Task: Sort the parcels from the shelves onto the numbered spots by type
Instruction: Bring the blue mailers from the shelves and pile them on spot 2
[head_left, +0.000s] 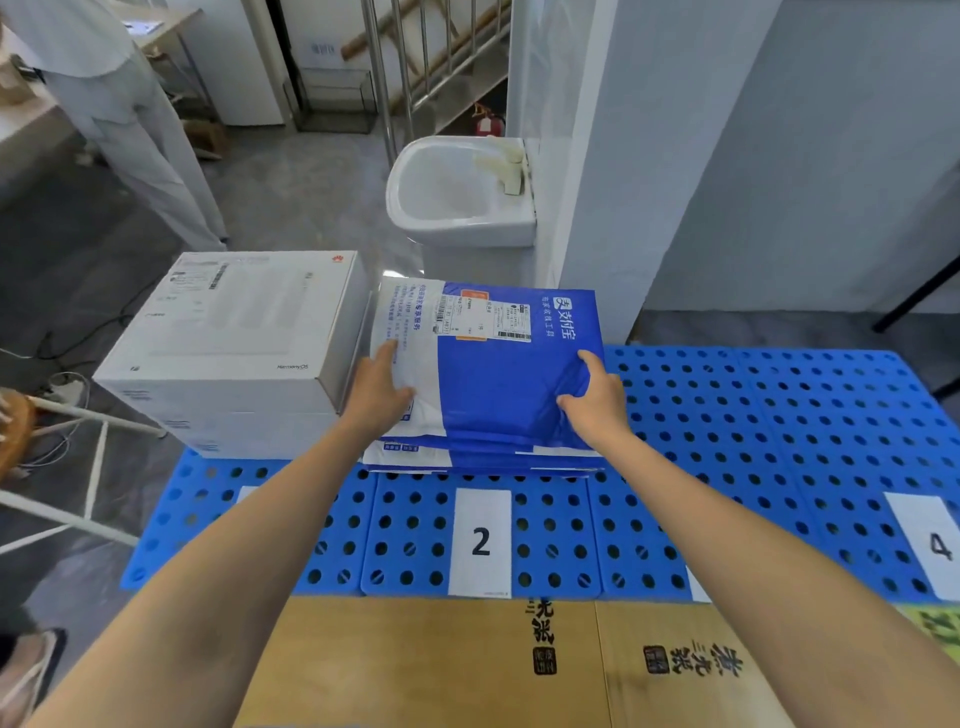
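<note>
Mailer lies under both your hands atop the stack beyond label 2: left hand presses flat, right hand pinches it. White box left of your left hand looks sorted; more likely remains

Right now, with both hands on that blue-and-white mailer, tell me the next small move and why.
Probably release it and draw both hands back. The blue-and-white mailer already lies flat on the stack of matching mailers behind the 2 label, roughly squared with them. The left hand rests on its white part; the right hand pinches its blue part.
</note>
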